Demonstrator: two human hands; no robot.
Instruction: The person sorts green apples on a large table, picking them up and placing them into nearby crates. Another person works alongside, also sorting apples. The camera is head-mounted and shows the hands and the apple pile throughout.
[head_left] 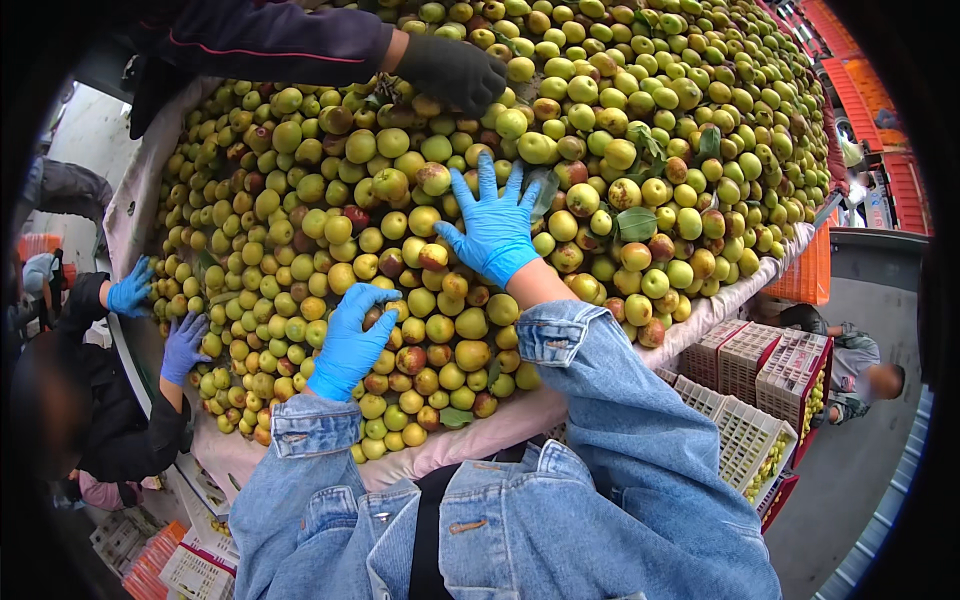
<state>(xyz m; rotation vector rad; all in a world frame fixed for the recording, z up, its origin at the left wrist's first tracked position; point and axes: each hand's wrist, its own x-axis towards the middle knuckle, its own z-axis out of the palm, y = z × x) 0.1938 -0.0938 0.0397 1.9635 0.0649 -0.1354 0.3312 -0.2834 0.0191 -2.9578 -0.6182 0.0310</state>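
A broad heap of green-yellow jujubes (300,240) with reddish-brown patches covers the table in front of me. My left hand (350,345), in a blue glove, rests low on the heap, its fingers and thumb curled around a brownish jujube (373,318). Farther forward and to the right, my right hand (492,228) lies in a matching glove with its fingers spread over the fruit. Beside its fingertips is a green leaf (543,192). Another leaf (636,224) sits among the jujubes to the right.
A co-worker's black-gloved hand (455,75) reaches in from the upper left. Another person's blue-gloved (130,290) and purple-gloved (185,348) hands are at the left edge. Pink cloth (520,415) lines the table's rim. Crates (745,445) stand lower right, near a person (860,370).
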